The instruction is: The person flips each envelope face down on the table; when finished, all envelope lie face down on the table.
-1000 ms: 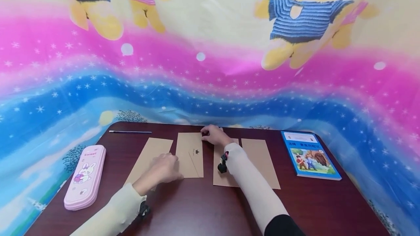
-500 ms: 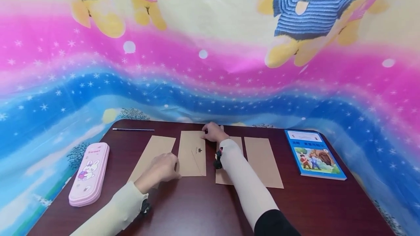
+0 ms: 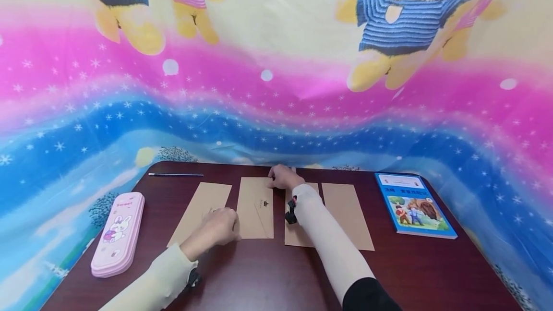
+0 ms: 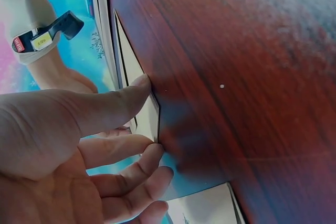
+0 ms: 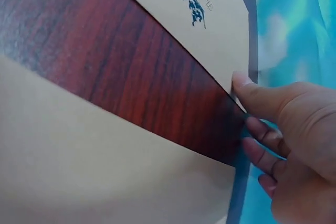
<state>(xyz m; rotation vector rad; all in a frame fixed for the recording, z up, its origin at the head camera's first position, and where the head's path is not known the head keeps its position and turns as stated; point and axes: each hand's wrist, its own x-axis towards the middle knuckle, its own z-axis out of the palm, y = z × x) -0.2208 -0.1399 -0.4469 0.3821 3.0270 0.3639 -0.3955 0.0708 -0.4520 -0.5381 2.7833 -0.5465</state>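
A brown kraft envelope (image 3: 255, 208) with a diagonal flap, a dark crown print and "Thank you" writing lies flat between both hands. My left hand (image 3: 218, 227) holds its near left corner, the thumb (image 4: 134, 85) on the near edge and curled fingers at the side. At the far right corner, my right hand (image 3: 284, 177) pinches the envelope, thumb (image 5: 244, 82) on top and fingertips just beyond the edge. A plain kraft envelope (image 3: 200, 200) lies slanted under the left forearm side. Two more kraft envelopes, one (image 3: 300, 239) partly behind the right arm and another (image 3: 345, 205), lie to the right.
On the dark wooden table (image 3: 259, 277), a pink pencil case (image 3: 117, 234) stands at the left. A pencil (image 3: 175, 174) lies along the far left edge. A blue picture book (image 3: 414, 205) lies at the right. A printed cloth (image 3: 276, 109) hangs behind the table.
The printed envelope has shifted slightly right, away from the slanted one, with both hands on it. The other things lie as before; the head view has moved a little.
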